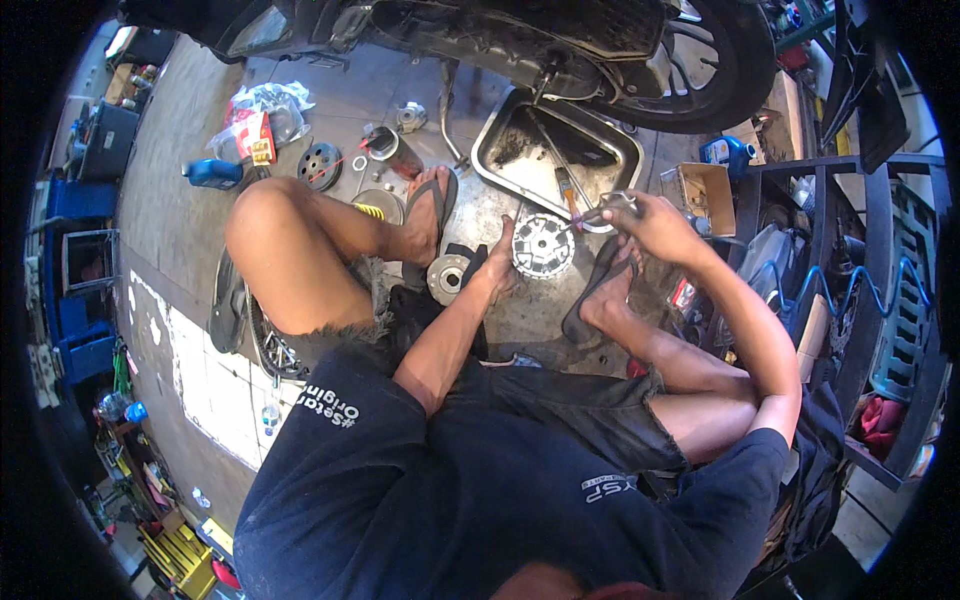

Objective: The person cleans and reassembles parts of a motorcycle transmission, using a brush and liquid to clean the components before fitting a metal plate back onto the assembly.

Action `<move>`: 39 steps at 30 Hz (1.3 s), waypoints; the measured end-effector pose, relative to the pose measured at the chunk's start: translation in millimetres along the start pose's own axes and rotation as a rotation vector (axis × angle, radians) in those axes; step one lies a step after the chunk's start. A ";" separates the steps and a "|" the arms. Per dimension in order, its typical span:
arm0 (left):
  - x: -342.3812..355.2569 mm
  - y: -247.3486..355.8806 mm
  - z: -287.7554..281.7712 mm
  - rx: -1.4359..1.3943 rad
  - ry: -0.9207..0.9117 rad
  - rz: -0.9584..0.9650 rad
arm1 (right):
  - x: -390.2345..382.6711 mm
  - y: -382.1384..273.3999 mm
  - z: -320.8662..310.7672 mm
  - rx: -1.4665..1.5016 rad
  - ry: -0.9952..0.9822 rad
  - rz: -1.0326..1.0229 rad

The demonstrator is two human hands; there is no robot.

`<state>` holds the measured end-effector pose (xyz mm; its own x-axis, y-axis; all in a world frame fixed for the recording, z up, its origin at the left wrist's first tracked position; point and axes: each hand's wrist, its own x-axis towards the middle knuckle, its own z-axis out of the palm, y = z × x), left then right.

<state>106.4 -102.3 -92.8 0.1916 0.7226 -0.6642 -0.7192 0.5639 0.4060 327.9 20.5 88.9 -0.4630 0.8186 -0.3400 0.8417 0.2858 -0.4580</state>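
A: Your left hand point(500, 262) lay flat on the finned metal disc point(543, 246) — fingers spread, pressing but not clasping, disc on the floor btwn your feet.

B: And your right hand point(648, 222) gripped the pliers point(600, 210) at its rim — w/ just a palm steadying, it could've spun and the pliers slipped.

motorcycle repair workshop, scooter wheel point(715, 60), oily drain pan point(520, 120), engine parts on concrete floor point(180, 210)
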 end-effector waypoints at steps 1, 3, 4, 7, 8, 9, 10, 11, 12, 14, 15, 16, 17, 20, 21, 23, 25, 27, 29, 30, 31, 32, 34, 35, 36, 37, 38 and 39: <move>8.5 -6.3 -11.9 0.054 -0.024 0.045 | -2.4 -5.3 0.2 0.043 0.047 0.065; 6.1 -6.8 -7.0 0.142 -0.049 0.113 | -5.5 -5.9 -8.0 -0.050 0.058 0.071; 4.5 -6.1 -5.6 0.175 -0.042 0.146 | -4.5 -1.6 -7.6 -0.051 0.059 0.074; -3.3 1.6 10.0 0.331 -0.017 0.263 | 1.2 12.0 -10.8 -0.039 0.205 0.089; -0.1 2.6 7.1 0.260 -0.058 0.272 | 5.1 13.2 -17.4 0.090 0.095 0.120; 2.1 2.8 3.9 0.190 -0.100 0.281 | 6.7 15.3 -21.7 0.219 -0.015 0.150; 2.4 2.5 -0.5 0.189 -0.098 0.283 | 6.7 20.9 -20.3 0.218 -0.016 0.148; 2.2 4.0 -1.9 0.070 -0.182 0.203 | 5.9 24.9 -19.0 0.102 0.018 0.101; 6.3 1.7 -2.6 -0.043 -0.228 0.140 | 5.5 28.6 -17.9 -0.014 0.052 0.054; 10.1 0.4 -3.2 -0.155 -0.265 0.076 | 3.0 29.6 -21.3 0.169 -0.049 0.105; 10.0 0.1 -5.0 -0.220 -0.239 0.048 | 1.7 26.0 -23.9 0.354 -0.153 0.155; 10.1 -0.2 -6.6 -0.284 -0.213 0.019 | 0.6 21.1 -25.2 0.355 -0.154 0.152; 12.8 -3.1 -7.8 -0.315 -0.245 0.049 | -2.1 14.9 -27.2 0.379 -0.146 0.172; 27.6 -12.0 -25.5 -0.389 -0.266 0.060 | -1.2 4.1 -37.2 0.411 -0.157 0.202; 30.0 -13.1 -20.5 -0.361 -0.224 0.033 | -0.8 3.8 -38.6 0.421 -0.171 0.221; 34.2 -15.1 -19.6 -0.280 -0.180 0.010 | -4.6 -2.3 -36.3 0.408 -0.175 0.192; 41.6 -15.1 -25.5 -0.150 -0.209 -0.007 | -1.7 -1.3 -26.2 0.505 -0.238 0.222; 23.1 -8.0 5.3 -0.227 -0.254 -0.079 | -4.3 8.1 -17.3 0.554 -0.239 0.240; 11.2 -1.1 8.5 -0.316 -0.270 -0.118 | -2.5 -5.0 -11.0 0.608 -0.202 0.174; 16.5 -1.6 0.8 -0.286 -0.297 -0.112 | -1.4 -8.1 -10.0 0.607 -0.209 0.169; 21.7 -1.9 -6.9 -0.255 -0.324 -0.107 | 0.2 -10.7 -9.3 0.609 -0.234 0.179; 25.8 -1.6 -9.8 -0.221 -0.356 -0.105 | 1.4 -10.8 -9.6 0.610 -0.253 0.193; 11.5 9.6 10.9 -0.182 -0.371 -0.058 | 1.3 3.0 -2.9 0.565 -0.192 0.174; 4.0 12.9 15.7 -0.152 -0.373 -0.001 | 0.8 -2.2 -3.1 0.518 -0.148 0.147; 3.1 13.9 15.6 -0.154 -0.370 0.000 | 0.5 -6.2 -6.4 0.518 -0.151 0.146; 2.0 16.5 16.8 -0.213 -0.397 -0.028 | -0.1 -10.4 -11.8 0.486 -0.105 0.149; 3.0 16.6 14.7 -0.272 -0.424 -0.057 | -2.0 -17.0 -16.2 0.453 -0.059 0.152; 6.8 16.9 10.9 -0.275 -0.421 -0.056 | -0.8 -12.3 -15.0 0.533 -0.168 0.190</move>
<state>102.8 -83.5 -83.6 0.4471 0.8248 -0.3461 -0.8384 0.5213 0.1593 322.1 23.7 107.2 -0.3918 0.7284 -0.5621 0.6789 -0.1834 -0.7109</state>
